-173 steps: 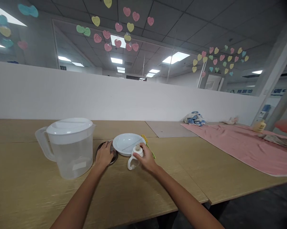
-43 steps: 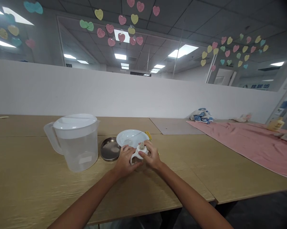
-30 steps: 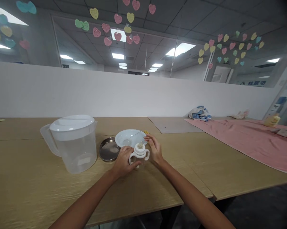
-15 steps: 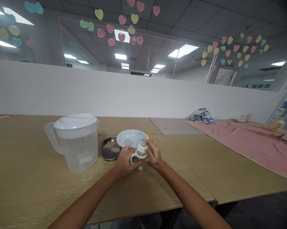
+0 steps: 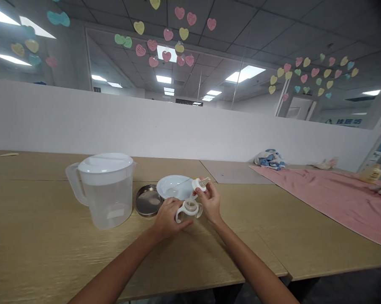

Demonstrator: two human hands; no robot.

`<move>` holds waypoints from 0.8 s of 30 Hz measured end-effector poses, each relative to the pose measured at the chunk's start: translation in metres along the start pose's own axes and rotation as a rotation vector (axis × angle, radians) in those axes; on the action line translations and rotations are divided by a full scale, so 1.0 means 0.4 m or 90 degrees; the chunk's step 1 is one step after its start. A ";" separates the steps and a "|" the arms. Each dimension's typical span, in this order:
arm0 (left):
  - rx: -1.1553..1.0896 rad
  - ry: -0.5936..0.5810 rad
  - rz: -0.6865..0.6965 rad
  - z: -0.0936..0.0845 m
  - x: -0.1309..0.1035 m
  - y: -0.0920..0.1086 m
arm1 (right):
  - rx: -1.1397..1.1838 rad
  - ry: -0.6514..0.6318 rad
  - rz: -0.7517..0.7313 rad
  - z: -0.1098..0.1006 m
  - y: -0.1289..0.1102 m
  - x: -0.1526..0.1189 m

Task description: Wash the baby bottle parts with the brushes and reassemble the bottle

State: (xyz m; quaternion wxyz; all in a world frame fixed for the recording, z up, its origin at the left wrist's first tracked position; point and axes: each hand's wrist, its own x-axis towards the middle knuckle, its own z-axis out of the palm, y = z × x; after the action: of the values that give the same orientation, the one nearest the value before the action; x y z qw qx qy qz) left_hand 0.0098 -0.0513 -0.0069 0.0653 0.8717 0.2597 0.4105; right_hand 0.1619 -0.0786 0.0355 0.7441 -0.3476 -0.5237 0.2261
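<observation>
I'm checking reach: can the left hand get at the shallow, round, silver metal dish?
Probably yes: the dish lies close by the left hand with nothing seen between, though that hand holds a clear, white-handled bottle.

The tan wood-grained table (image 5: 51, 253) before me bears a translucent plastic jug (image 5: 106, 198); beside it, a round metal dish (image 5: 147, 202) and shallow white bowl (image 5: 169, 182). A pink cloth (image 5: 320, 190) covers the right side.

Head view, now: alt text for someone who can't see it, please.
The left hand holds an open two-handled bottle while the right hand holds a white teat cap, tilted, above it. Beyond are a metal dish and white bowl; a lidded pitcher stands left.
</observation>
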 end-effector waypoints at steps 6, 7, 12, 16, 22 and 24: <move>0.002 0.022 -0.031 0.003 0.002 0.012 | 0.040 -0.003 -0.039 0.019 -0.055 0.054; -0.002 0.027 -0.023 0.002 0.002 0.011 | 0.038 -0.007 -0.044 0.023 -0.061 0.064; -0.059 0.141 -0.049 -0.022 0.013 -0.004 | 0.025 -0.036 -0.035 0.050 -0.072 0.102; -0.099 0.248 -0.120 -0.052 0.054 -0.013 | 0.061 -0.080 0.005 0.070 -0.061 0.105; -0.115 0.246 -0.102 -0.062 0.124 -0.004 | 0.040 -0.181 0.040 0.079 -0.030 0.089; -0.108 0.252 -0.092 -0.060 0.130 -0.007 | 0.046 -0.182 0.061 0.068 -0.018 0.095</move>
State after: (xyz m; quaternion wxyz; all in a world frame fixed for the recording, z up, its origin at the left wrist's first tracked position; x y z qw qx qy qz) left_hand 0.0181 -0.0251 0.0433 0.1156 0.7448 0.2936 0.5880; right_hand 0.1497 -0.0492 0.0703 0.6624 -0.3099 -0.5985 0.3270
